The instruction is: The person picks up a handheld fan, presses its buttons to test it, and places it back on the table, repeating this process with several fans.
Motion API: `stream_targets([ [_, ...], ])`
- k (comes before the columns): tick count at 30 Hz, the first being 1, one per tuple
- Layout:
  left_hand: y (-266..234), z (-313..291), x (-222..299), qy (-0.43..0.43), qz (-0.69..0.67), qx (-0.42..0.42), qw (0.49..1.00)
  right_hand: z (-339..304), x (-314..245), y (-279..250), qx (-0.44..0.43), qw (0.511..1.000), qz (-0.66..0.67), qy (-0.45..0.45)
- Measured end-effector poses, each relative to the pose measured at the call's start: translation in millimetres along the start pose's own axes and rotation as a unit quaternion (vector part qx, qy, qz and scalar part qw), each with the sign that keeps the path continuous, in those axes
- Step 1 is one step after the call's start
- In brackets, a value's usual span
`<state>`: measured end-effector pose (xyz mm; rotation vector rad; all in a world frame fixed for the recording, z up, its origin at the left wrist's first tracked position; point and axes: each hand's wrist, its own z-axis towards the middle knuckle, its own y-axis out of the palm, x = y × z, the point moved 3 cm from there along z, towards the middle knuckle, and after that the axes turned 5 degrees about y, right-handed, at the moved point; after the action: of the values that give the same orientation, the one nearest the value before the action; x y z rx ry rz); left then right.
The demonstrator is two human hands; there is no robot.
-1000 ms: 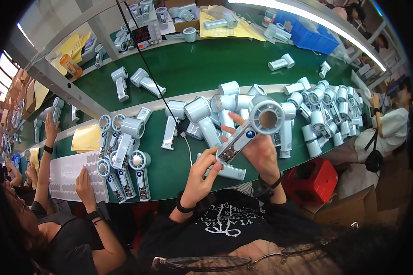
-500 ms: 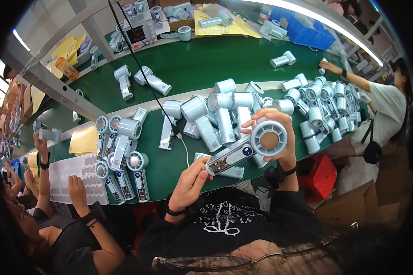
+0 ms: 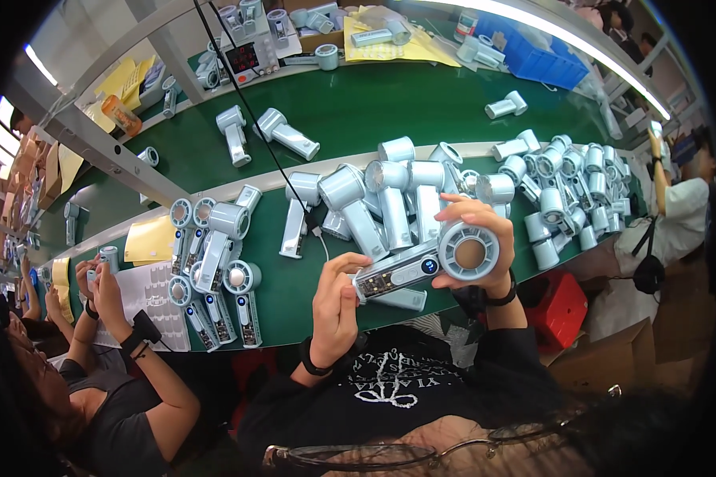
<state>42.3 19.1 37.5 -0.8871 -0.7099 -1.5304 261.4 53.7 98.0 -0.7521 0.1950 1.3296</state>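
Running left to right, a green work surface (image 3: 398, 103), split into far and near strips by a pale rail (image 3: 477, 149). Near left, a co-worker (image 3: 115, 409) in dark clothing, both hands (image 3: 113, 302) up around a pale fan (image 3: 110, 258). Right, on the near strip: a jumbled heap of fans (image 3: 569, 191). Far right, a blue bin (image 3: 537, 62); near right, below the edge, a red stool (image 3: 561, 310). Left of centre, a cluster of fans (image 3: 215, 266). At centre, the held fan (image 3: 402, 272), raised over the near edge, round grille to the right, circuit board (image 3: 378, 281) bare at the handle's left end. Right hand (image 3: 493, 234): fingers spread and curved around the grille end, thumb at its lower left. Left hand (image 3: 334, 306): fingers and thumb closed on the handle's left end. Smaller: white cable plug (image 3: 318, 232), left of the held fan; round display (image 3: 429, 266) on that fan, lit blue.
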Motion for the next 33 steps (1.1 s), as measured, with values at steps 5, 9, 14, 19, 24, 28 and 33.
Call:
stream_targets([
  [5,-16,-10,7,-0.049,0.066,0.055,0.995,1,-11,-6,0.034,0.998,-0.037,-0.033],
  [9,-39,-1,4,-0.047,0.075,0.125,0.988,-16,-27,-90,0.242,0.877,0.413,0.037],
  [14,-43,-8,-1,-0.056,0.116,0.152,0.98,12,-14,-77,0.127,0.794,0.592,0.051],
  [19,-40,2,-9,-0.058,0.144,0.115,0.981,19,-16,-82,0.202,0.912,0.347,0.083],
  [24,-35,0,-27,-0.009,0.244,0.081,0.966,56,46,-70,0.016,0.893,0.38,0.241],
  [28,-30,1,-23,-0.046,0.166,0.055,0.984,93,181,-70,0.065,0.903,-0.11,0.411],
  [33,-29,0,-18,-0.033,0.152,0.042,0.987,94,347,-78,-0.101,0.814,-0.178,0.543],
])
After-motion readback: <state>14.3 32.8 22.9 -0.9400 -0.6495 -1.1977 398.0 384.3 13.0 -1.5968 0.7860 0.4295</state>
